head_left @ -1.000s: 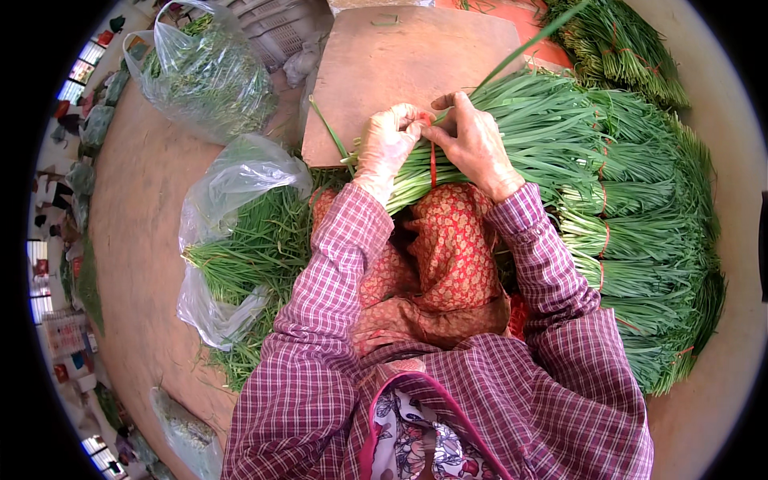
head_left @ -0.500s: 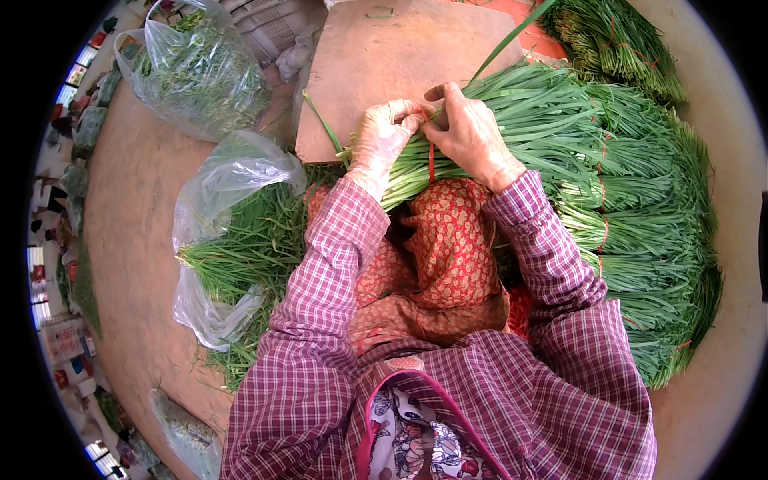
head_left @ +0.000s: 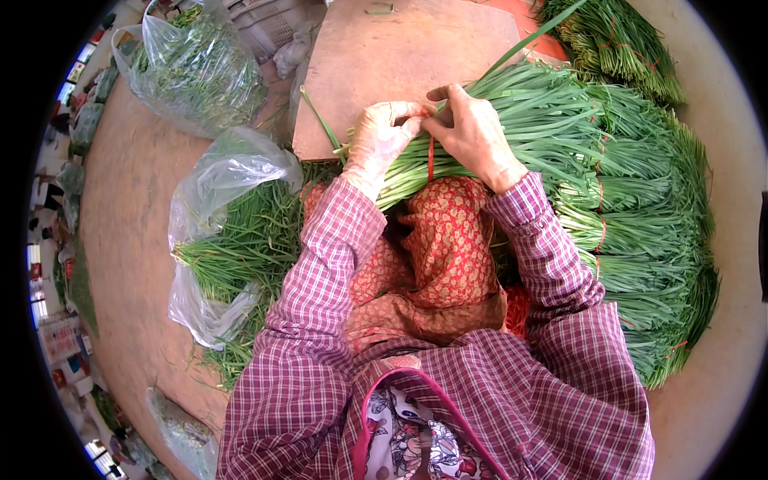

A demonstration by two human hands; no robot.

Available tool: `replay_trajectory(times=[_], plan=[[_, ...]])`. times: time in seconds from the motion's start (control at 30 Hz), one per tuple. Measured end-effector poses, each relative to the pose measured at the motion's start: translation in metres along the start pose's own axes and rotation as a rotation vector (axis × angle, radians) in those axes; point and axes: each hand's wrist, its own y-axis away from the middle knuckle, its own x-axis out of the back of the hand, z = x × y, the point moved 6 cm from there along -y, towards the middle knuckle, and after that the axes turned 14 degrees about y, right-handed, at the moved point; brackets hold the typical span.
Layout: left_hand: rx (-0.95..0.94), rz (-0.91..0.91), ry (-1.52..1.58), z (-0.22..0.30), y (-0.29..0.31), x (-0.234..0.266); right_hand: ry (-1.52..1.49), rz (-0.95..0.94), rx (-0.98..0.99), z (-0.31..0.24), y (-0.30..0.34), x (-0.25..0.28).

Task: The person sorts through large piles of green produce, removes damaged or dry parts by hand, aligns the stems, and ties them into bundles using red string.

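A bundle of green chives (head_left: 524, 120) lies across a board (head_left: 408, 60), its pale stems to the left and its leaves to the right. A thin red tie (head_left: 431, 160) goes round the stems. My left hand (head_left: 380, 142) is closed at the top of the bundle, thumb and forefinger pinching the red tie. Close against it, my right hand (head_left: 474, 136) is closed too, its thumb and finger at the same spot on the tie. The fingertips hide the tie's ends. One long leaf (head_left: 536, 36) sticks up beyond my right hand.
Tied chive bundles (head_left: 640, 232) are stacked at my right, with more chives (head_left: 612, 48) at the far right. On my left, loose chives (head_left: 248, 236) spill from a clear plastic bag (head_left: 200, 188). Another full bag (head_left: 196, 80) stands farther back, near a pale crate (head_left: 268, 24).
My hands stay at the tie with only slight finger movement. The long leaf beyond my right hand leans lower to the right. The whole view has shifted slightly.
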Motion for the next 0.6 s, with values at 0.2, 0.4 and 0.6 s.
replay_trajectory(times=[0.2,0.4,0.6], plan=[[0.035,-0.066,-0.327,0.032,0.006,-0.014,-0.223,0.056,-0.045,0.015,0.005,-0.003],[-0.104,-0.128,-0.153,0.041,0.019,-0.02,0.041,0.029,-0.029,-0.018,0.002,0.016],[-0.083,-0.24,-0.435,0.022,0.021,-0.052,-0.098,0.133,-0.131,-0.005,0.048,0.025]])
